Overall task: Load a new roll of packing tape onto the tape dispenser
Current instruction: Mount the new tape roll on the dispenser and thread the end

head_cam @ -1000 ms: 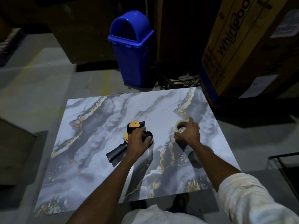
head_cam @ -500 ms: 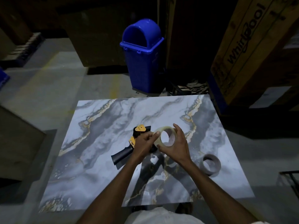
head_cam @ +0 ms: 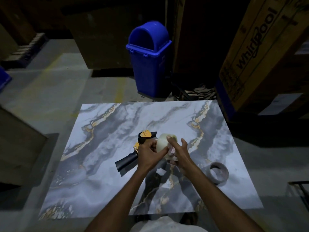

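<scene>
A black and yellow tape dispenser (head_cam: pixel 133 154) lies on the marble-patterned table (head_cam: pixel 103 173), its handle pointing to the near left. My left hand (head_cam: pixel 149 154) grips its body and touches the pale roll of packing tape (head_cam: pixel 163 143). My right hand (head_cam: pixel 179 153) holds that roll from the right, fingers spread over it, right beside the dispenser's head. Whether the roll sits on the dispenser's spindle is hidden by my hands.
A bare cardboard tape core (head_cam: pixel 218 172) lies on the table to the right. Past the far edge stand a blue bin (head_cam: pixel 149 64) and a large cardboard box (head_cam: pixel 255 52). A dark frame (head_cam: pixel 301 191) sits at the right edge.
My right hand lifted the pale roll from the table's right side and carried it left to the dispenser. My left hand stayed on the dispenser. The camera view shifted.
</scene>
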Action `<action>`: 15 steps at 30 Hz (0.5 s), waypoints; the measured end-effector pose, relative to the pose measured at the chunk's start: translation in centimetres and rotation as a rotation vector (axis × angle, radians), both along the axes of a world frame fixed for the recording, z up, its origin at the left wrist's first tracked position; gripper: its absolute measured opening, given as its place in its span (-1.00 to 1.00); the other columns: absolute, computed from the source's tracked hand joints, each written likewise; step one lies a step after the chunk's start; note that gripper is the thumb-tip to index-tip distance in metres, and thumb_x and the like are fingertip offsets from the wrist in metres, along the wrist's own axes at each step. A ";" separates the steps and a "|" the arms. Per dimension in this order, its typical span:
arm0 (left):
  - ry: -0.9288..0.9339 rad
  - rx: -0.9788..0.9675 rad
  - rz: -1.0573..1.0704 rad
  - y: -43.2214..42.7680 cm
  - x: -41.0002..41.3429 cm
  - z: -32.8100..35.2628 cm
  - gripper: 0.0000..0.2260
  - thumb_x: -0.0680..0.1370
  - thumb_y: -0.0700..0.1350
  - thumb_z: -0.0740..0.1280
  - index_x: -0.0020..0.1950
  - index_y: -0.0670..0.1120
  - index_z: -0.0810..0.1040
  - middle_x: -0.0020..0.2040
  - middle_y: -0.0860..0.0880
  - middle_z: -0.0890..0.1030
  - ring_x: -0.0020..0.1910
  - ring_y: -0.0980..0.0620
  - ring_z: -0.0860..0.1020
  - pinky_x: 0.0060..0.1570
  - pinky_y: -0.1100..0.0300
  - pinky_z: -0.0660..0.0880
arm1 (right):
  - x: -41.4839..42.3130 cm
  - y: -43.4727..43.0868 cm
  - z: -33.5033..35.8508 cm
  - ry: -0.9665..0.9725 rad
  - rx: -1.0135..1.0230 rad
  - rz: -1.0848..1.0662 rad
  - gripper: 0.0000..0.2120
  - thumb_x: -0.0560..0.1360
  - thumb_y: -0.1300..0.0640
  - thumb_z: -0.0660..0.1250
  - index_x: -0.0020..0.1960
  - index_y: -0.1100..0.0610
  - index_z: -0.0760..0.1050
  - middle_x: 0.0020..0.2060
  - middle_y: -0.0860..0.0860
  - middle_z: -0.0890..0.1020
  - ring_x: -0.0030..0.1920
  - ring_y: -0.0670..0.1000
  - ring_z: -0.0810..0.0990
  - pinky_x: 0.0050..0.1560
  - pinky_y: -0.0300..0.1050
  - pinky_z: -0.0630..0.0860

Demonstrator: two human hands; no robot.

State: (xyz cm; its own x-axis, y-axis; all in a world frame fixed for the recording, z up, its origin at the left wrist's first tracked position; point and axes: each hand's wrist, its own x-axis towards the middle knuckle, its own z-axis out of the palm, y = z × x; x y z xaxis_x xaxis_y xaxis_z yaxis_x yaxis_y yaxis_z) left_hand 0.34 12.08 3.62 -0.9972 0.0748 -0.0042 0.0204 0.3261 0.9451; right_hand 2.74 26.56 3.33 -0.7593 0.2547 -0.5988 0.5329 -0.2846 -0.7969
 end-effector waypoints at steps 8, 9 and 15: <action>0.151 -0.126 -0.044 1.0 0.1 0.9 -0.67 0.34 0.18 0.59 -0.08 -0.02 0.70 -0.26 0.10 0.70 -0.27 0.18 0.67 -0.29 0.06 0.63 | -2.3 0.2 0.3 -0.123 -0.075 -0.070 -0.24 0.29 -0.24 0.56 0.38 0.08 0.48 0.11 0.26 0.65 0.03 0.26 0.70 -0.14 0.25 0.69; 0.161 -0.127 -0.044 1.2 0.1 1.0 -0.68 0.33 0.18 0.59 -0.09 -0.01 0.69 -0.26 0.11 0.70 -0.27 0.19 0.67 -0.30 0.09 0.62 | -2.4 0.2 0.5 -0.114 -0.051 -0.066 -0.37 0.36 -0.22 0.52 0.30 0.10 0.54 0.07 0.27 0.67 0.02 0.27 0.70 -0.14 0.24 0.70; 0.110 -0.132 -0.069 1.2 -0.2 1.1 -0.75 0.39 0.12 0.56 -0.09 0.03 0.61 -0.28 0.15 0.65 -0.29 0.20 0.62 -0.33 0.32 0.52 | -1.9 0.0 0.6 -0.066 -0.039 0.003 -0.46 0.36 -0.29 0.42 0.24 -0.04 0.57 0.11 0.13 0.68 0.09 0.17 0.68 -0.17 0.09 0.70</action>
State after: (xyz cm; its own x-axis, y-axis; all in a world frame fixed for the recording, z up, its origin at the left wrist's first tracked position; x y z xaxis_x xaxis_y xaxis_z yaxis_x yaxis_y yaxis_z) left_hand 0.10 13.25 4.69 -0.9847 0.1494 0.0901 0.1479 0.4410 0.8852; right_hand 0.86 26.56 3.89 -0.7186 0.2279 -0.6570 0.5846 -0.3136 -0.7482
